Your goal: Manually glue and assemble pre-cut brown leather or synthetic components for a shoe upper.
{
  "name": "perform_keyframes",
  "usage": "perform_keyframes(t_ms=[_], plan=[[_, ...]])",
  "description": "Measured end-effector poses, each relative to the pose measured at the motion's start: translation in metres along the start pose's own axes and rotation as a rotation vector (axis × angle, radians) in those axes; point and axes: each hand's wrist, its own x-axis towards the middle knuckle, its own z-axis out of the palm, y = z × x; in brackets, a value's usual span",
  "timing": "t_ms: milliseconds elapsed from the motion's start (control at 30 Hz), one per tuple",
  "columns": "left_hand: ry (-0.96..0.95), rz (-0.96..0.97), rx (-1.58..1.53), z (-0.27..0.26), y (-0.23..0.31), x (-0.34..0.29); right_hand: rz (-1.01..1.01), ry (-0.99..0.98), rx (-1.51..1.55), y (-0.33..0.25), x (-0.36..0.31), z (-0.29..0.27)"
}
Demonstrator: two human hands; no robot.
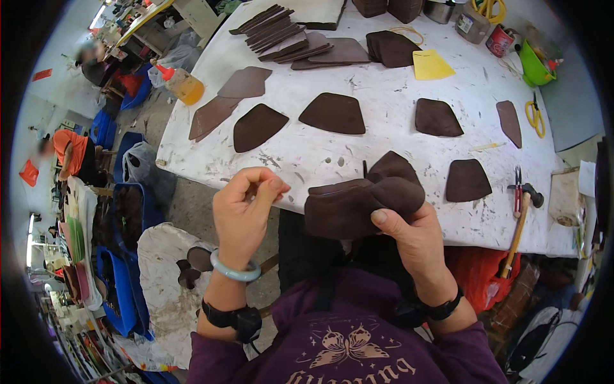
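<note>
My right hand [419, 240] grips a dark brown leather piece [342, 211], thumb on its near face and the other fingers hidden behind it. The piece is folded or layered, with a raised edge along its top and a rounded bulge at its right. To its left, apart from it, is my left hand [246, 208], thumb and fingertips drawn together in a pinch. Whether anything small sits in that pinch I cannot make out. Another dark brown piece [391, 165] shows just behind the held leather, at the table's near edge.
On the white table [281, 160] lie separate brown pieces [332, 113], stacks of strips [272, 29], and a yellow piece [433, 64]. A glue bottle [184, 84] stands left. Yellow-handled scissors [535, 118], red-handled cutters [517, 191] and a hammer [519, 221] lie right.
</note>
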Motion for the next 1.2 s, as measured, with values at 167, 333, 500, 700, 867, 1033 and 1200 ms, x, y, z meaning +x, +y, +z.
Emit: perform_keyframes(t_ms=[167, 333, 500, 700, 867, 1033, 1200], plan=[[-0.058, 0.504, 0.727, -0.013, -0.046, 0.01, -0.108, 0.066, -0.055, 0.004, -0.003, -0.008], [-0.328, 0.468, 1.167, -0.018, -0.043, -0.007, -0.115, 0.119, -0.071, 0.012, -0.007, -0.023], [-0.386, 0.454, 1.109, -0.021, -0.055, -0.001, -0.088, 0.206, -0.08, 0.026, -0.004, -0.039], [-0.391, 0.452, 1.047, -0.022, -0.063, 0.008, -0.063, 0.238, -0.097, 0.033, 0.004, -0.034], [-0.384, 0.466, 1.0, -0.014, -0.058, 0.022, -0.041, 0.233, -0.255, 0.037, 0.01, -0.038], [-0.425, 0.435, 1.001, -0.024, -0.052, 0.011, -0.145, 0.33, -0.355, 0.036, 0.013, -0.03], [-0.544, 0.464, 1.029, -0.041, -0.048, -0.003, -0.132, 0.261, -0.398, 0.041, 0.002, -0.048]])
